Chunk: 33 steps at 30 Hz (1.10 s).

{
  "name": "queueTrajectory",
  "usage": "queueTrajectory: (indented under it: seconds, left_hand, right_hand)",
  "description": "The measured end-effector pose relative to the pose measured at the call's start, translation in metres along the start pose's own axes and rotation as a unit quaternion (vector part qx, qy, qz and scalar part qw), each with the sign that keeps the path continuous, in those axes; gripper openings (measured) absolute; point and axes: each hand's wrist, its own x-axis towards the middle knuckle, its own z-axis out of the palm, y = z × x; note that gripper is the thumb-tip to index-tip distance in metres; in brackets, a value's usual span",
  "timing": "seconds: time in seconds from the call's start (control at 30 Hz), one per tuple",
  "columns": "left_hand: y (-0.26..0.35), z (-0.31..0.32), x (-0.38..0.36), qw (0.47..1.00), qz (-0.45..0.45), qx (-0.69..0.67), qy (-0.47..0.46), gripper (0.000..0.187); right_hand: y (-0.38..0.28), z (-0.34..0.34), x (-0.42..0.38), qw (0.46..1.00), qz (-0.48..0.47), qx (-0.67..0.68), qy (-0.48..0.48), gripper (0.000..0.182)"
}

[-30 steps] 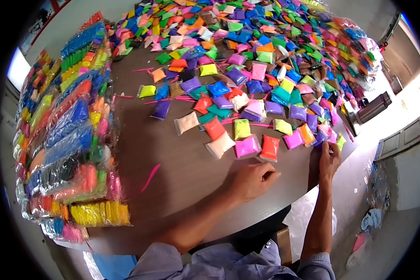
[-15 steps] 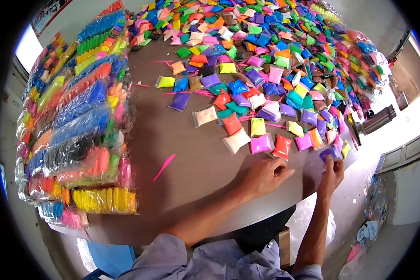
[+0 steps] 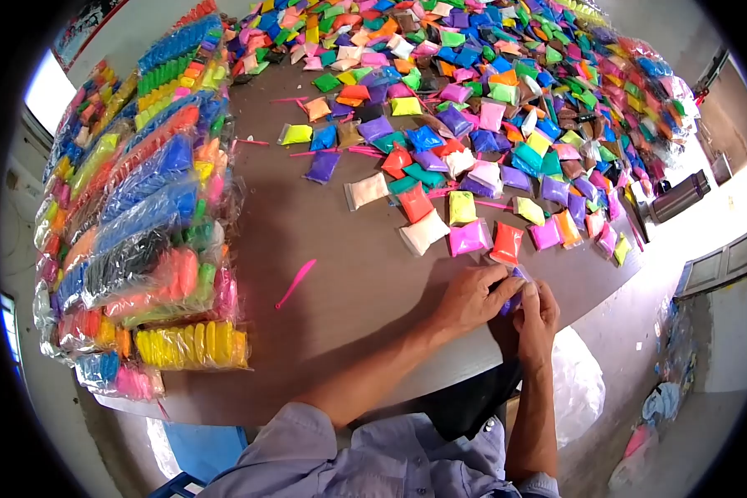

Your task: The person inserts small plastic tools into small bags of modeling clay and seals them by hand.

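1. Left hand [image 3: 471, 297] and right hand [image 3: 538, 309] meet, each grip pinched on a small purple packet [image 3: 510, 297] (glossy plastic, soft filling) at the brown desk [image 3: 340, 249] edge
2. A red packet [image 3: 506, 243] and a pink packet [image 3: 468, 237] lie just beyond; a pink stick [image 3: 295, 282] lies left

Left hand [image 3: 473, 297] and right hand [image 3: 539, 309] meet fingertip to fingertip, forearms angled inward, fingers pinched together.
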Motion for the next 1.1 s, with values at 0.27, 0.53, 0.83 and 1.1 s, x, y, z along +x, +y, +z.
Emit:
queueTrajectory:
  seconds: [0.27, 0.53, 0.83, 1.1]
  left_hand:
    - [-0.003, 0.013, 0.000, 0.997, -0.003, -0.055, 0.055, 0.016]
    - [-0.027, 0.027, -0.008, 0.983, 0.164, 0.045, 0.072, 0.036]
    - [-0.003, 0.024, -0.009, 0.993, 0.117, 0.014, 0.020, 0.051]
    - [-0.008, 0.022, -0.006, 0.995, 0.093, -0.035, -0.023, 0.043]
  right_hand:
    - [0.018, 0.008, 0.001, 0.992, -0.095, 0.051, 0.064, 0.032]
    - [0.023, 0.006, -0.001, 0.981, -0.134, 0.135, 0.035, 0.054]
    - [0.022, 0.005, -0.003, 0.985, -0.137, 0.096, 0.048, 0.052]
    - [0.028, -0.002, 0.001, 0.982, -0.164, 0.057, 0.070, 0.035]
